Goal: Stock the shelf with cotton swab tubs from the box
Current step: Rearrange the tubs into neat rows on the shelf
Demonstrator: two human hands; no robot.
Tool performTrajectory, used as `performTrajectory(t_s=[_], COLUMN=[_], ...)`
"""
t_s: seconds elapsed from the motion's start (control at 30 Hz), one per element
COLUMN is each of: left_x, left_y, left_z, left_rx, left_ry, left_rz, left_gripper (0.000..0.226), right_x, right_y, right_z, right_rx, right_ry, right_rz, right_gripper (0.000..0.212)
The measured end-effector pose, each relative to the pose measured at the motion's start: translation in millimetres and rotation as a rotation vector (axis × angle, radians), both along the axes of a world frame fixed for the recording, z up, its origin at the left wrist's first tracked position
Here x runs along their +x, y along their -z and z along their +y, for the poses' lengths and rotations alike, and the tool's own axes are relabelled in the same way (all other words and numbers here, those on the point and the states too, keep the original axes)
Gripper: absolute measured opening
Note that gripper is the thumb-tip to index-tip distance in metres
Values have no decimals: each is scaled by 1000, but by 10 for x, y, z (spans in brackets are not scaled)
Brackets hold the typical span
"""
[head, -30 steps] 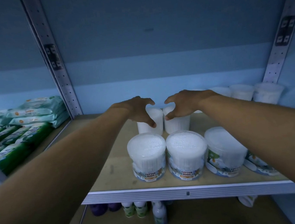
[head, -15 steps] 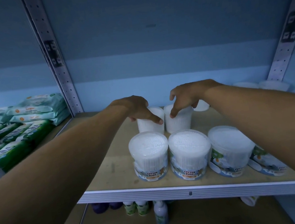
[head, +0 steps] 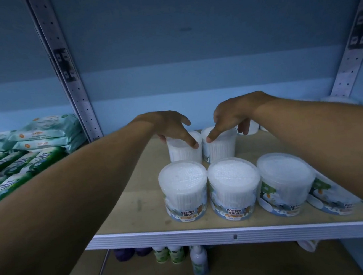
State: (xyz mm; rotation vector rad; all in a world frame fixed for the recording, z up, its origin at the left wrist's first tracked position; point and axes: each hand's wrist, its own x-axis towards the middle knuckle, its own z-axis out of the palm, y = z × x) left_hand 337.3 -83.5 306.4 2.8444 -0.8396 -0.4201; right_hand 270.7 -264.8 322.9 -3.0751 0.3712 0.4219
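While seating two tubs behind front row: left hand [head: 170,127] grips left tub [head: 184,151], right hand [head: 232,115] grips right tub [head: 221,147]; next, let go, fetch more.

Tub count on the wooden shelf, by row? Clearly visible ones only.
Front-row tubs: 4
Second-row tubs, one gripped by the left hand, one by the right hand: 2
Total: 6
Back tubs are partly hidden, so not counted.

Clear cotton swab tubs [head: 184,191] stand upright in rows on the wooden shelf [head: 125,211].
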Motion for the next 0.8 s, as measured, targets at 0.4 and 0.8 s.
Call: performTrajectory(t_s=[0.4,0.8], left_x=[-106,9], left_y=[15,10], left_z=[-134,-41], left_rx=[136,31], left_ry=[-68,-10], left_rz=[-119,88], left_gripper=[76,97], right_x=[63,24], right_y=[11,9], right_z=[-67,-6], right_rx=[99,23], right_ry=[-127,-80], right_rz=[90,15], right_gripper=[92,100])
